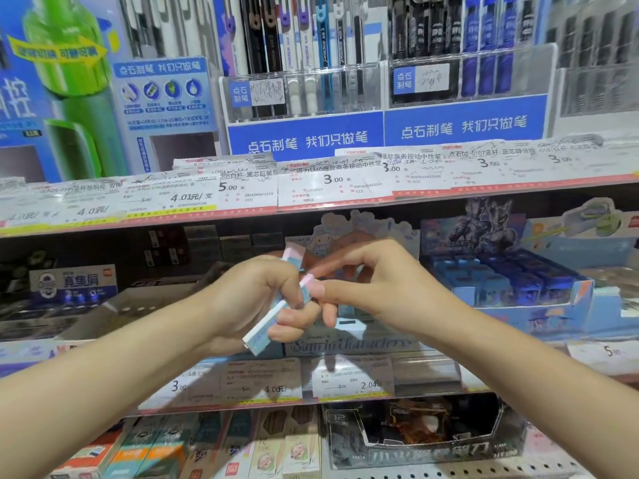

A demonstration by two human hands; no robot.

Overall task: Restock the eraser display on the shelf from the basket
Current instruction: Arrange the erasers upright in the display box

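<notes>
Two bare forearms reach in from the lower corners and meet before the middle shelf. At their meeting, the left hand is curled tight around a small stack of erasers: slim rectangular blocks in smooth pale-blue and white paper sleeves, with soft pink ends showing at the top. One long eraser slants down and left out of the fist, its flat white end lowest. The right hand touches the upper pink end of the stack, pinching it between thumb and forefinger, the other fingers bent loosely beneath.

Just behind the hands stands the eraser display, a pastel cardboard tray with a cartoon-character backboard and cursive lettering across its front lip; more pale blocks lie inside it. The basket is out of view.

To the right sits a dark-blue cardboard box packed with rows of small glossy blue packets. To the left, an open grey carton and a box with a blue printed label. Paper price tags in clear plastic strips line the shelf edges, overlapping and slightly curled. Above, clear acrylic holders hold upright pens over blue signs. On the bottom shelf stand flat packets and a black carton with a cut-out front.
</notes>
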